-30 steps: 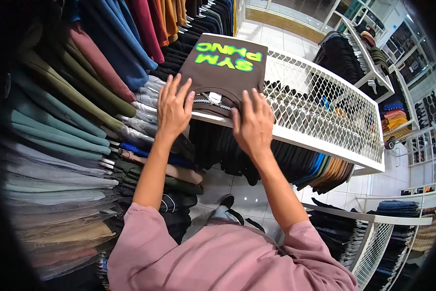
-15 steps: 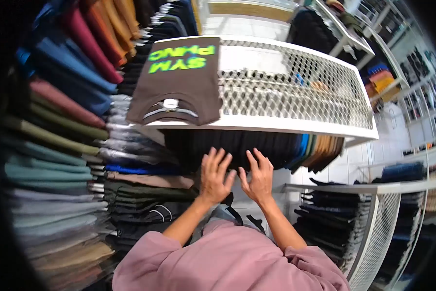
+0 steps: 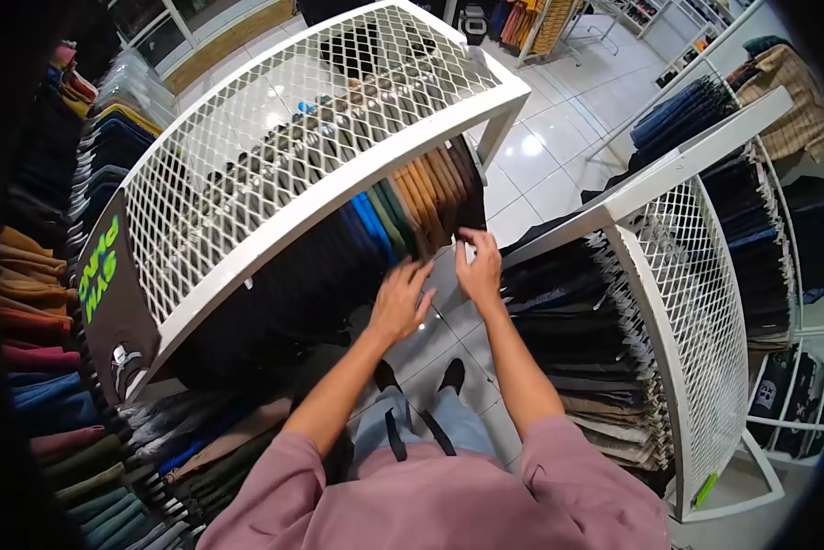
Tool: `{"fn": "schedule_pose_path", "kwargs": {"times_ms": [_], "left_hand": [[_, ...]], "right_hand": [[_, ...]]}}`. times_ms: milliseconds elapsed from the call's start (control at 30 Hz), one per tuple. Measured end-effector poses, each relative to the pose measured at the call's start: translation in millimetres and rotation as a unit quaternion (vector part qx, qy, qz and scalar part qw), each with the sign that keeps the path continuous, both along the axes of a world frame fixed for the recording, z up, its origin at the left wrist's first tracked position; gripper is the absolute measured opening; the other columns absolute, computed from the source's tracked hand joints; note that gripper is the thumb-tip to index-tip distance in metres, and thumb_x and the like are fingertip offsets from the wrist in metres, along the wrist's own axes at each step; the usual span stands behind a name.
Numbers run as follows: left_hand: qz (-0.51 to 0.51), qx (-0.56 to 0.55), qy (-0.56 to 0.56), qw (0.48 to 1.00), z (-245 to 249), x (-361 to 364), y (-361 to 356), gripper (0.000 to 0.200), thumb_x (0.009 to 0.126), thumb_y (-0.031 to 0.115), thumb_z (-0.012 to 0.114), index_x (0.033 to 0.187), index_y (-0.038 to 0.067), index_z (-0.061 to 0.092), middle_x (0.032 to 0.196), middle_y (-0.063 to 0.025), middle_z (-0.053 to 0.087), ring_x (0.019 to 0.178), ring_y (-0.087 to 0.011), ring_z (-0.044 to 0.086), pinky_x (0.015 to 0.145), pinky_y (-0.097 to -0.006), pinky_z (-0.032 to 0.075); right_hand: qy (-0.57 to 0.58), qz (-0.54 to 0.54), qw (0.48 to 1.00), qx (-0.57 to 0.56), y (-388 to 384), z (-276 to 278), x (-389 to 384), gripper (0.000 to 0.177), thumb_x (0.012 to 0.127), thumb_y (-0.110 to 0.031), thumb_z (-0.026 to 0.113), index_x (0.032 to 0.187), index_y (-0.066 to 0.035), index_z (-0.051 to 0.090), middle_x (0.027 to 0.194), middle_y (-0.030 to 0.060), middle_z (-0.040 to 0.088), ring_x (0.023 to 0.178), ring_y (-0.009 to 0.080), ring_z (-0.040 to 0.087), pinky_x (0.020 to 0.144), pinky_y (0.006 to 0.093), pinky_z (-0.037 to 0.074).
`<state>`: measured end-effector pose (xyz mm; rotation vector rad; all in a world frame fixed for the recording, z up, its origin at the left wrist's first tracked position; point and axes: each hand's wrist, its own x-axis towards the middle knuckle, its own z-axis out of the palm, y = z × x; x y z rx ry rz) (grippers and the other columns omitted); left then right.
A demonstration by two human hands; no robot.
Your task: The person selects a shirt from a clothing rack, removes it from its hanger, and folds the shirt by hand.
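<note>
My left hand (image 3: pixel 401 301) is near the lower edges of the hanging garments, beside the blue and green ones (image 3: pixel 375 220), fingers apart and nothing in it. Close by on its right, my right hand (image 3: pixel 477 264) is at the front of the tan and brown garments (image 3: pixel 430 194); its fingers are bent, and whether they touch cloth I cannot tell. The garments hang under a white mesh-topped rack (image 3: pixel 338 191). A dark brown shirt with green lettering (image 3: pixel 116 302) lies on the rack's left end.
On the right stands a second white mesh rack (image 3: pixel 655 183) with dark garments (image 3: pixel 568 321) hanging beneath. Rows of coloured garments (image 3: pixel 40 367) line the left side. Tiled floor (image 3: pixel 531 147) shows between the racks and around my feet.
The view has turned right, so the shirt now appears at the far left. Both hands have moved from the black garments to the coloured ones at the rack's right end.
</note>
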<state>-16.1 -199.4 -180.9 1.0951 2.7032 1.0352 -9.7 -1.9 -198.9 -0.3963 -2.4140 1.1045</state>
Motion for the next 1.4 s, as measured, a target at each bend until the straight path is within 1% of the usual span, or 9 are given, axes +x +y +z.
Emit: {"fn": "schedule_pose_path", "kwargs": {"times_ms": [367,567,700,767,900,1033,1167,1200,1400], "left_hand": [[-0.011,-0.062,0.1,0.993,-19,-133,122,0.048,0.091,0.016,0.064,0.139,0.011,0.06,0.149,-0.0166,0.052,0.146,-0.0371,0.038,0.121,-0.0535,0.03],[-0.001,-0.073,0.151,0.986,-23,-153,139,0.049,0.091,0.015,0.066,0.139,0.009,0.059,0.154,-0.0166,0.046,0.147,-0.0374,0.036,0.121,-0.0568,0.027],[0.001,-0.084,0.132,0.988,-29,-149,135,0.052,0.091,0.014,0.066,0.142,0.009,0.056,0.155,-0.0165,0.045,0.148,-0.0363,0.036,0.121,-0.0564,0.028],[-0.011,-0.085,0.128,0.988,-32,-149,131,0.056,0.091,0.012,0.066,0.145,0.009,0.053,0.156,-0.0164,0.044,0.147,-0.0351,0.038,0.12,-0.0554,0.03],[-0.016,-0.074,0.118,0.99,-29,-154,126,0.059,0.09,0.009,0.064,0.148,0.009,0.051,0.157,-0.016,0.044,0.147,-0.0339,0.039,0.121,-0.0545,0.03],[-0.02,-0.071,0.096,0.993,-24,-154,125,0.065,0.089,0.003,0.06,0.153,0.009,0.044,0.159,-0.015,0.042,0.148,-0.0334,0.038,0.121,-0.0543,0.03],[-0.018,-0.049,0.08,0.995,-26,-156,123,0.07,0.088,-0.001,0.057,0.156,0.009,0.04,0.158,-0.0151,0.043,0.148,-0.0333,0.039,0.122,-0.0539,0.029],[-0.018,-0.049,0.081,0.995,-27,-157,122,0.07,0.088,-0.001,0.057,0.156,0.009,0.04,0.158,-0.0151,0.043,0.148,-0.0333,0.039,0.122,-0.0539,0.029],[-0.037,0.045,0.015,0.998,-38,-172,110,0.08,0.08,-0.007,0.061,0.155,0.008,0.04,0.155,-0.0153,0.049,0.148,-0.0341,0.039,0.123,-0.053,0.027]], "right_hand": [[0.036,-0.063,0.997,0.036,69,-25,-98,0.017,0.094,-0.016,0.065,0.107,-0.007,0.072,0.097,0.0171,0.065,0.092,0.0382,0.066,0.08,0.0479,0.054],[0.069,-0.107,0.992,-0.015,87,-63,-114,0.041,0.089,-0.023,0.077,0.114,0.005,0.062,0.095,0.0172,0.066,0.095,0.0364,0.065,0.092,0.0457,0.051],[0.024,-0.112,0.989,-0.097,85,-84,-124,0.062,0.093,-0.029,0.076,0.136,0.004,0.047,0.109,0.0211,0.07,0.104,0.0343,0.067,0.097,0.0413,0.051],[0.035,-0.021,0.942,-0.332,88,-93,-128,0.067,0.095,-0.028,0.075,0.141,0.005,0.041,0.111,0.0216,0.071,0.102,0.03,0.069,0.094,0.0365,0.053],[0.011,-0.053,0.932,-0.359,84,-84,-118,0.068,0.095,-0.03,0.075,0.142,0.004,0.039,0.106,0.0212,0.071,0.095,0.024,0.069,0.085,0.032,0.054],[0.016,-0.184,0.914,-0.36,65,-70,-108,0.061,0.09,-0.037,0.081,0.123,0.002,0.048,0.092,0.0145,0.069,0.087,0.0201,0.066,0.079,0.0327,0.052],[0.001,-0.24,0.949,-0.204,47,-37,-101,0.059,0.088,-0.05,0.08,0.104,0.0,0.052,0.085,0.0155,0.065,0.081,0.0313,0.065,0.078,0.0433,0.051],[-0.004,-0.234,0.956,-0.175,46,-31,-101,0.06,0.088,-0.053,0.077,0.103,0.0,0.054,0.081,0.0179,0.064,0.079,0.0392,0.065,0.077,0.0483,0.051],[-0.019,-0.091,0.996,-0.012,63,-12,-110,0.037,0.092,-0.037,0.071,0.101,-0.002,0.06,0.079,0.0248,0.065,0.076,0.0471,0.066,0.074,0.0541,0.051]]}}
